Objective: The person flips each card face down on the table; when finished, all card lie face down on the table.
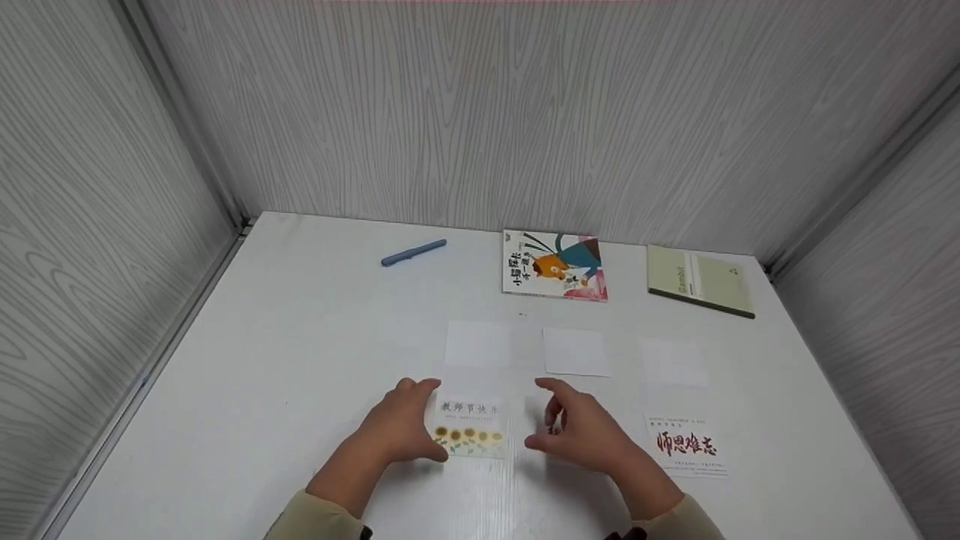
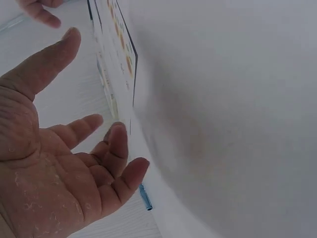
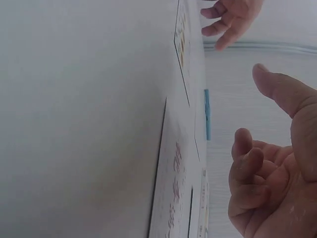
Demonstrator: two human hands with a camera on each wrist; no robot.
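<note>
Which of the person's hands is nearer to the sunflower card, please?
The left. The left hand rests at the sunflower card's left edge, thumb about touching it. The right hand hovers off its right side, with a strip of bare table between.

Two bare hands, left (image 1: 401, 427) and right (image 1: 581, 431), with pale beige sleeves (image 1: 307, 521) and dark inner cuffs.
</note>
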